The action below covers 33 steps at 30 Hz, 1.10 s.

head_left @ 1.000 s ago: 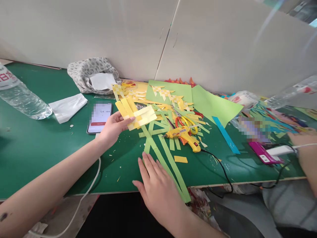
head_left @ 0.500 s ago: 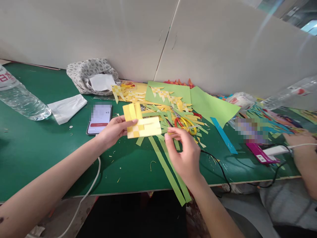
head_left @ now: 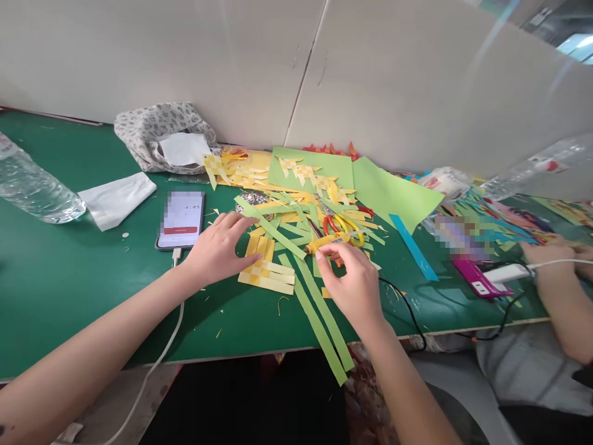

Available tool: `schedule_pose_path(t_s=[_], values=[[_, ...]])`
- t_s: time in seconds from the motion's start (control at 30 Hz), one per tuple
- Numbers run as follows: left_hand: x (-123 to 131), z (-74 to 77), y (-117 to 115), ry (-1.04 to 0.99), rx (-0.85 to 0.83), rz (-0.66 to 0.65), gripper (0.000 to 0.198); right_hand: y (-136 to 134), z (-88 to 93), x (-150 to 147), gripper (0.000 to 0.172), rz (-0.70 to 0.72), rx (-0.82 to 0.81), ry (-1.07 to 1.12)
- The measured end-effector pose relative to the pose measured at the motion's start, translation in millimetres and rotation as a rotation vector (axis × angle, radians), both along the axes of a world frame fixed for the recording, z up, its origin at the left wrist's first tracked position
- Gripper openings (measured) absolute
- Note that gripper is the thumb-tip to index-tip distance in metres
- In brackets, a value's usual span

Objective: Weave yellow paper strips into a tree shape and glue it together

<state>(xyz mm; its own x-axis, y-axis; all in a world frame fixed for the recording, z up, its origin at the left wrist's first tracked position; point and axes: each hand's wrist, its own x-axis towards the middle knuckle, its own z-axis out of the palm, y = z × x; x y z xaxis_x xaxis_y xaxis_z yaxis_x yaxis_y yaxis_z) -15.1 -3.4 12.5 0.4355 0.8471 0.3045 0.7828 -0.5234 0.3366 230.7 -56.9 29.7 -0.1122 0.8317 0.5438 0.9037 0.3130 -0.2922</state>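
My left hand [head_left: 217,248] is open, its thumb apart from its fingers, over the left side of a woven yellow and cream paper piece [head_left: 259,272]. That piece lies on the green table, its loose strip ends pointing up and right. A light green paper strip [head_left: 273,230] slants past my left fingertips. My right hand [head_left: 354,281] is closed, thumb and index finger pinched together; whatever is between them is too small to make out. Just beyond its fingertips lies a yellow glue gun [head_left: 330,240], partly hidden. Two long green strips [head_left: 319,327] hang over the table's front edge.
Scissors with red and yellow handles [head_left: 351,228] lie among paper scraps. Woven paper fish [head_left: 301,170] rest on green sheets behind. A phone [head_left: 180,216], water bottle [head_left: 41,179] and cloth bag [head_left: 139,136] stand left. A purple power strip [head_left: 477,278] and another person's arm [head_left: 556,290] are right.
My left hand has let go of the woven yellow piece, which now lies on the table. The hand's fingers have spread. My right hand stays near the glue gun, still pinched.
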Motion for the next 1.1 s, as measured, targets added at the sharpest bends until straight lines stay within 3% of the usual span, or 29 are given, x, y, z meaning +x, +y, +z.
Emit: schedule_pose_path(t_s=[0.13,0.33,0.57,0.7,0.8,0.9,0.97,1.1], values=[[-3,-7.5,3,0.104,0.024,-0.172,0.051,3,-3.7,-7,0.013,0.138,-0.066,-0.019],[-5,-13.8,4,0.153,0.032,-0.234,0.041,5,-15.6,-38,0.023,0.467,-0.089,-0.177],[-1,-12.7,3,-0.041,0.005,-0.275,0.023,5,-28.5,-41,0.027,0.487,-0.138,-0.238],[-1,-11.7,3,-0.158,-0.113,-0.267,0.02,7,-26.5,-38,0.029,0.491,-0.155,-0.202],[-1,-10.4,2,-0.226,-0.265,-0.223,0.028,8,-20.0,-25,0.025,0.391,-0.04,-0.153],[0,-10.1,1,-0.285,-0.381,-0.172,0.04,9,-15.8,1,0.024,0.038,0.076,-0.062],[1,-10.6,1,-0.316,-0.402,-0.187,0.042,9,-17.9,21,0.036,-0.136,0.052,-0.094],[2,-11.8,3,-0.31,-0.389,-0.24,0.036,10,-30.2,46,0.052,-0.257,-0.094,-0.109]])
